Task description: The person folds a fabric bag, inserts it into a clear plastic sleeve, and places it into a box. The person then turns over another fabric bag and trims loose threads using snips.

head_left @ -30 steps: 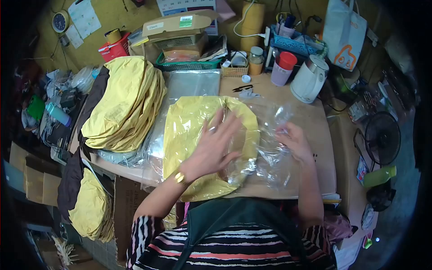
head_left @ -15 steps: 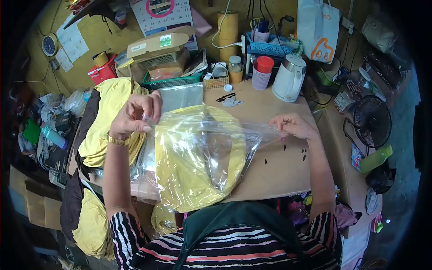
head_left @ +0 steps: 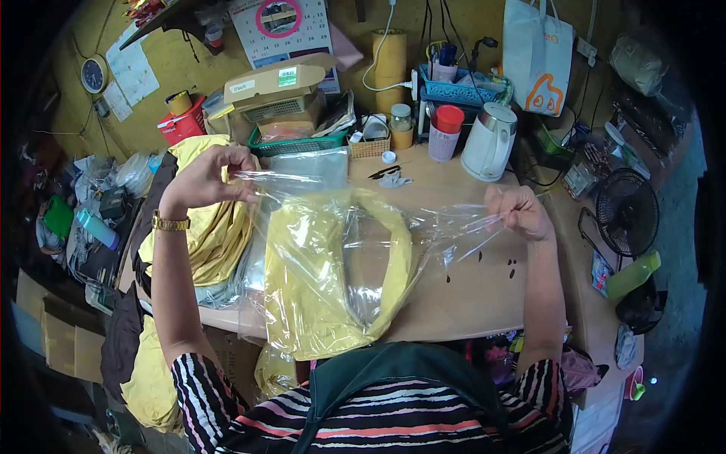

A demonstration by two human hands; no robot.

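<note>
A clear plastic bag [head_left: 446,225] is stretched between my two hands above the front of the table. Inside it lies a yellow cloth item [head_left: 302,284] with a broad, strap-like loop on its right side; its exact kind I cannot tell. My left hand [head_left: 214,178], wearing a gold watch, pinches the bag's upper left edge. At the opposite corner, my right hand [head_left: 520,212] grips the gathered plastic between closed fingers. Behind the bag, a stack of flat clear plastic bags [head_left: 314,165] rests on the table.
Yellow cloth pieces [head_left: 219,253] are piled at the left. On the brown table [head_left: 469,306] lie thread snips [head_left: 383,172] and several small dark bits. A white kettle [head_left: 488,147], a red cup [head_left: 448,119] and a green basket [head_left: 299,144] stand behind. A fan [head_left: 628,212] is at right.
My hands have moved farther apart, pulling the plastic bag wider and tauter. The left hand went left, the right hand right. The camera view has shifted slightly.
</note>
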